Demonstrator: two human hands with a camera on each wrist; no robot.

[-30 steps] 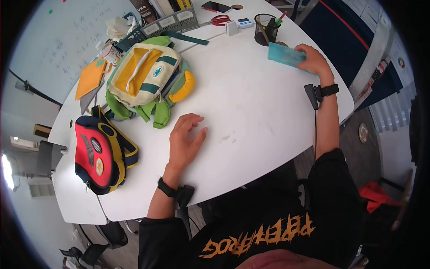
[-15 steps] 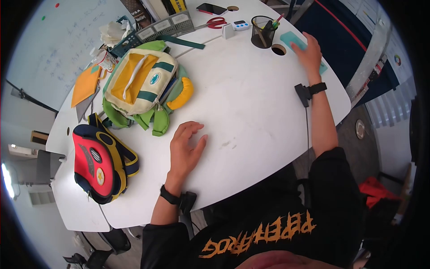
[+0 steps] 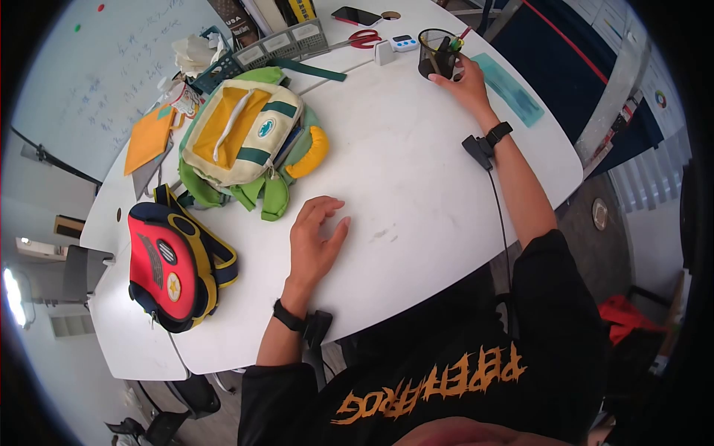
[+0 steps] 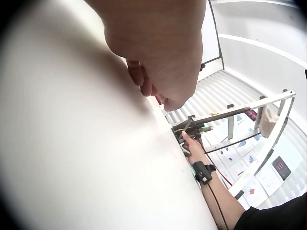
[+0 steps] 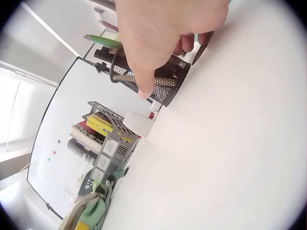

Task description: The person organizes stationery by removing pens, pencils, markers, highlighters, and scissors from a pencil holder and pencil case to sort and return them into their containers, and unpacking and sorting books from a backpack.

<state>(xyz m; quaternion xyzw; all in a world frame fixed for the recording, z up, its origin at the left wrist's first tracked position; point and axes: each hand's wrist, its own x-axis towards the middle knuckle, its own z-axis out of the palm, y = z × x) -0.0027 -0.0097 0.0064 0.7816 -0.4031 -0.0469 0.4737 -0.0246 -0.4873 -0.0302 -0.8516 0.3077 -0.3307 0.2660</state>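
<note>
My right hand (image 3: pixel 468 88) grips a black mesh pen holder (image 3: pixel 434 59) at the table's far right, thumb on one side and fingers round the other. In the right wrist view the thumb presses the mesh cup (image 5: pixel 165 81), which leans and holds pens, one of them green (image 5: pixel 103 41). A translucent teal case (image 3: pixel 509 89) lies flat just right of that hand. My left hand (image 3: pixel 312 241) rests by the table's near side, fingers loosely bent, holding nothing.
A cream and green backpack (image 3: pixel 245 137) and a red and navy backpack (image 3: pixel 167 260) lie on the left. Behind stand a grey book rack (image 3: pixel 279 46), red scissors (image 3: pixel 364 39), a phone (image 3: pixel 355 16), a white timer (image 3: pixel 404 43) and an orange envelope (image 3: pixel 149 139).
My right hand has set the teal case down flat, let go of it and moved left onto the pen holder. The left hand has barely moved.
</note>
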